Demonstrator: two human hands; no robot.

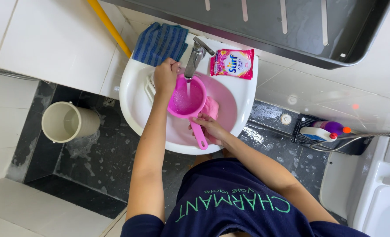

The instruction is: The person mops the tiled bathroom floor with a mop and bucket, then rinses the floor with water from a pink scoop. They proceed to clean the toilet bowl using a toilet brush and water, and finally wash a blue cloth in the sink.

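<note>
A white washbasin [131, 96] holds a pink plastic scoop [187, 97] under the metal tap [195, 55]. A thin stream of water runs from the tap into the scoop. My right hand [210, 128] grips the scoop's pink handle at the basin's near side. A pink cloth [211, 107] lies in the basin beside the scoop, just above that hand. My left hand [166, 77] reaches to the back of the basin, fingers closed by the tap's base; what it touches is hidden.
A pink detergent sachet [232, 63] and a blue striped cloth [159, 43] lie on the basin's back rim. A cream bin [65, 121] stands on the wet dark floor at left. A yellow pole [109, 26] leans on the wall. Bottles [326, 129] sit in a caddy at right.
</note>
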